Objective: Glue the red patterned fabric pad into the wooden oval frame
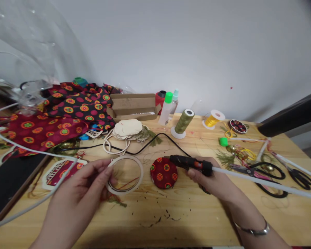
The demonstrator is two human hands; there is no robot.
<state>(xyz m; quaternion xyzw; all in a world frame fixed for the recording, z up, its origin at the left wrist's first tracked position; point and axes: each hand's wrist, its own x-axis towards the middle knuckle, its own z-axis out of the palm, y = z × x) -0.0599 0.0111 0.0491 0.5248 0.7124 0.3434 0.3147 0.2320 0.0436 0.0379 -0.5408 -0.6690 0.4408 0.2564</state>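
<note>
My left hand pinches the left edge of a pale wooden ring, which has a small loop at its top. My right hand is wrapped round a black glue gun with a long white glue stick coming out of its back. The gun's tip points left, over the upper edge of a round disc covered in dark red flowered fabric. That disc lies on the wooden table between my hands, apart from the ring.
Patterned fabric, a cardboard box, wooden pieces, bottles and thread spools stand behind. Scissors lie at right. A white cable crosses the left side.
</note>
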